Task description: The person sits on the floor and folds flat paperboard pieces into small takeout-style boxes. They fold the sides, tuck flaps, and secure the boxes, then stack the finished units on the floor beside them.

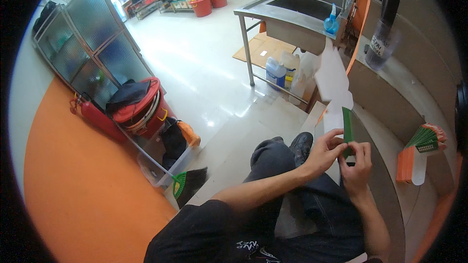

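In front of my knees, both hands pinch a narrow green folded paper piece point(347, 124) that stands upright. My left hand point(325, 152) grips its lower left side with thumb and fingers. From the right, my right hand point(358, 165) is closed on its lower end, fingertips close to those of the left. Whether it is a flat sleeve or a small box, I cannot tell. On the ledge to my right lie a fanned bunch of green and red paper pieces point(423, 139) and a stack of orange and white folded cartons point(411, 165). White cut cardboard point(334, 75) lies just beyond my hands.
A steel sink point(302, 7) with a blue spray bottle point(331, 22) stands ahead; jugs point(276, 74) sit beneath. A clear cup point(381, 48) holds dark utensils on the right ledge. To the left are a red bin point(141, 107), fire extinguisher point(97, 117), plastic tub point(183, 160) and broom point(187, 185).
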A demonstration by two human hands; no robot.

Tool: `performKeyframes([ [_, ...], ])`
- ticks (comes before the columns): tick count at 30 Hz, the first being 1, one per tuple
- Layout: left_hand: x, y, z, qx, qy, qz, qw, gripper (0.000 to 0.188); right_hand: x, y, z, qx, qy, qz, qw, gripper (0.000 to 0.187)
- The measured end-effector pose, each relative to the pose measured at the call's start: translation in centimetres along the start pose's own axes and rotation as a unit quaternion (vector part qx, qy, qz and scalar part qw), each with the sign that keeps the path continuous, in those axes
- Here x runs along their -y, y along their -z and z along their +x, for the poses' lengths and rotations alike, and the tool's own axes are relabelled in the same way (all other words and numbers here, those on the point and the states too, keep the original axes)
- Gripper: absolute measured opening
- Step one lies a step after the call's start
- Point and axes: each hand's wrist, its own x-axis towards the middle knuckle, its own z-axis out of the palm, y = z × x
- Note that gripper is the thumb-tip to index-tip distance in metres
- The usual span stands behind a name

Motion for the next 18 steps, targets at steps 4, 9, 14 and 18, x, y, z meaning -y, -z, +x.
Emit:
performKeyframes([
  [4,-0.8,-0.1,-0.6,-0.05,-0.125,0.172,0.976,0.029,1.3,1.0,-0.1,0.018,-0.06,0.096,0.993,0.049],
  [9,-2.2,-1.3,-3.1,0.028,-0.287,0.363,0.886,0.043,2.7,2.5,-0.9,-0.023,-0.103,0.212,0.972,0.042],
  [14,-3.9,-1.0,-6.5,0.031,-0.241,0.435,0.867,0.044,4.2,2.7,-1.9,0.015,-0.182,0.269,0.946,0.034],
  [18,-4.8,0.7,-9.2,0.033,-0.221,0.46,0.859,0.049,5.4,1.9,-2.8,0.071,-0.194,0.305,0.93,0.029],
])
